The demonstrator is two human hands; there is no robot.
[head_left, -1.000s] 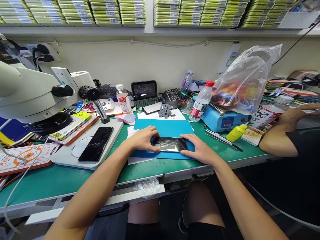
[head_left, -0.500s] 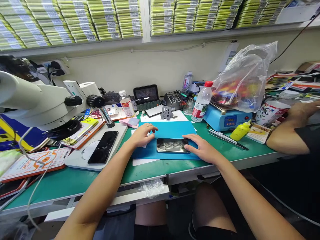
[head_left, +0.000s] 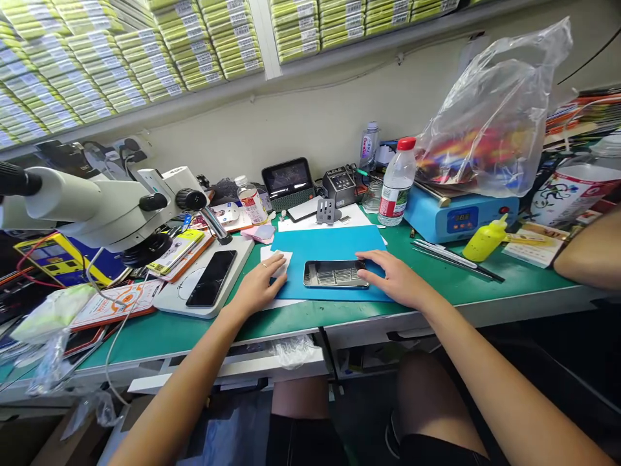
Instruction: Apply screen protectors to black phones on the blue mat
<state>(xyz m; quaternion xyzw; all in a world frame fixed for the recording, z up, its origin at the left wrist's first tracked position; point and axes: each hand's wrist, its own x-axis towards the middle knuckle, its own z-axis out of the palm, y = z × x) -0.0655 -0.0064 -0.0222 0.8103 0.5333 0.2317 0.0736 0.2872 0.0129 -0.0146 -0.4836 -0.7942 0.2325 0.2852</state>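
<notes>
Here's the black, glass-faced smartphone [head_left: 336, 274], lying flat, screen up, on the bright blue rectangular mat [head_left: 330, 244], pale reflections striping its glass and masking anything on screen. The right hand [head_left: 395, 278] comes in at the phone's right end, thumb and forefinger parted around it and covering that edge; whether they grip or merely touch, I can't tell. And the left hand [head_left: 257, 285] is off the phone, fingers loosely bent and released, at the mat's left edge, partly hiding a crumpled white paper scrap [head_left: 286, 257]. Far left, the white-bodied microscope [head_left: 92, 200] runs out of view at its eyepieces. On the right, a co-worker's bare arm [head_left: 589, 252] is cut off by the border, the hand out of sight.
</notes>
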